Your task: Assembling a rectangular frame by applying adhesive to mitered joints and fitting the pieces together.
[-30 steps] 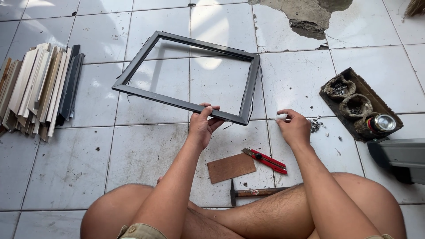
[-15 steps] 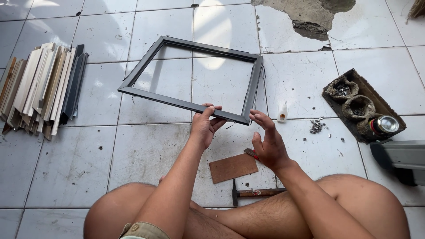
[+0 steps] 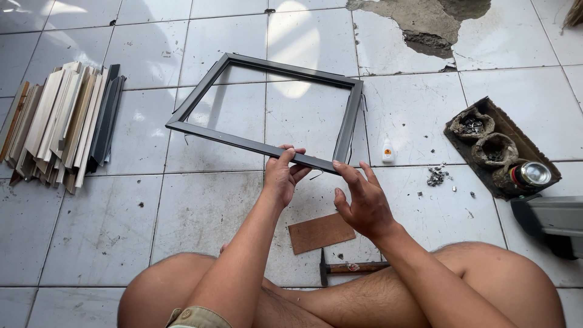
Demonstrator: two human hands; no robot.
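**Two hands on the frame now, not one**

Looking at the dark grey rectangular frame [image 3: 231,141] first: sitting out in the middle of the tiled floor [image 3: 103,231], turned a bit askew, near rail towards the crossed legs. Can't tell whether lying dead flat or tipped up slightly at the near edge.

Got the left hand [image 3: 280,176] clamped on that near rail, thumb on top and fingers curled around it, same spot as a second ago.

Big change on the other side. Had the right hand [image 3: 361,203] way off by the little white glue bottle [image 3: 387,150] a second back, closed on something small. Swung in since then and parked at the frame's near right corner, fingers spread and loose, tips just touching the rail, not gripping anything. So, judging by that: done with the bottle, frame corner getting both hands.

Working outward:
- glue bottle standing upright just beside the frame's right rail
- brown cardboard scrap [image 3: 320,232] near the legs, under the right wrist
- hammer [image 3: 352,267] just behind that, half tucked by the shin
- scatter of small metal bits [image 3: 435,176] right of the bottle
- dark tray [image 3: 510,130] towards the right edge of the floor, holding two little sacks and a shiny-topped can [image 3: 529,174]
- stack of moulding strips [image 3: 61,127] over at the left edge

Red-handled pliers from earlier: hidden behind the right hand now.
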